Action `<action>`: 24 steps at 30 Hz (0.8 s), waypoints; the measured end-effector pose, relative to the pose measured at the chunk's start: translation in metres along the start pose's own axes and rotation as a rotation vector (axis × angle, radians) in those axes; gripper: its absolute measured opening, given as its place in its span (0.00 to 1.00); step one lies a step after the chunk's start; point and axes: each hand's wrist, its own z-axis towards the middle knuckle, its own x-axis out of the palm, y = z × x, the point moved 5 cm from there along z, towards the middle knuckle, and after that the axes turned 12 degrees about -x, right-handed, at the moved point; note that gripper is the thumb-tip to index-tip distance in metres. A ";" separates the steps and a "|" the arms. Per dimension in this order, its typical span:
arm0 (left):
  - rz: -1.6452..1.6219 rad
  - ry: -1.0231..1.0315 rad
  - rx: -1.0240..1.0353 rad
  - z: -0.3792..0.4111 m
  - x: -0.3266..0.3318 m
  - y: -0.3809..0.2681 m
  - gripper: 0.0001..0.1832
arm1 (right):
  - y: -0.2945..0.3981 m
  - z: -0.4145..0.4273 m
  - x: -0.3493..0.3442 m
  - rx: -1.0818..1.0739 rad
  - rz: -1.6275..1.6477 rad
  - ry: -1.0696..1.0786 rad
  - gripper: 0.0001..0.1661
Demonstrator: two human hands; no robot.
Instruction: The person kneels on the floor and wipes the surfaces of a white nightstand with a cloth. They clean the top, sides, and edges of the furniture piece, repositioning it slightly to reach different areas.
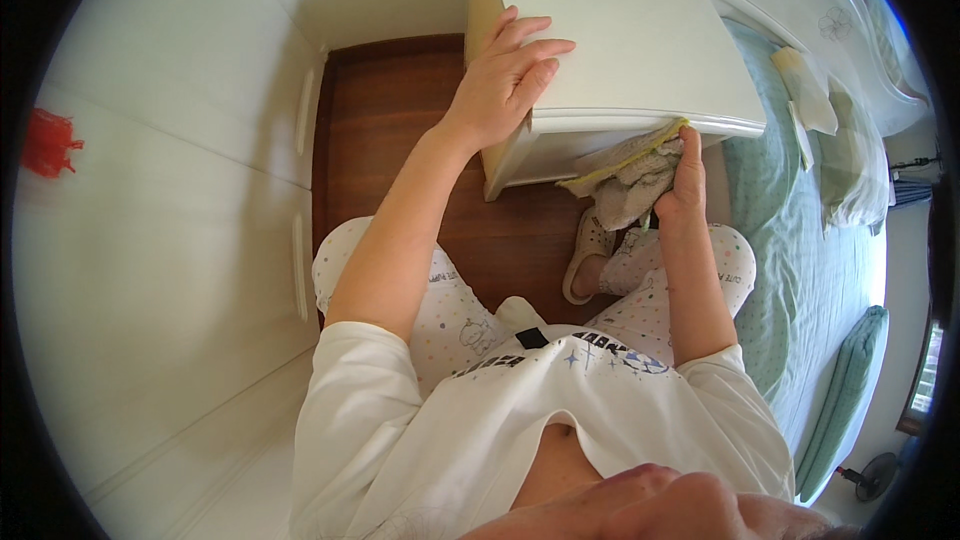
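A white bedside cabinet (622,30) stands before me. My left hand (510,75) lies against the near left corner of its top, fingers spread and holding nothing. A greyish cleaning cloth (630,176) with a yellow edge is gripped in my right hand (688,172), thumb uppermost. The cloth hangs bunched against the cabinet's front, just under the lip of the top. Part of the front is hidden behind the cloth, and most of my right fingers are out of sight.
White wardrobe doors (180,165) rise on the left, with a red ornament (51,142) on one. A bed with a pale green cover (795,240) and pillows (855,165) runs along the right. My clog (589,255) is on the wooden floor (390,112).
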 end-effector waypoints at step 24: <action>0.028 0.015 -0.025 0.000 0.001 -0.006 0.21 | 0.070 0.062 -0.076 -0.185 -0.016 -0.190 0.24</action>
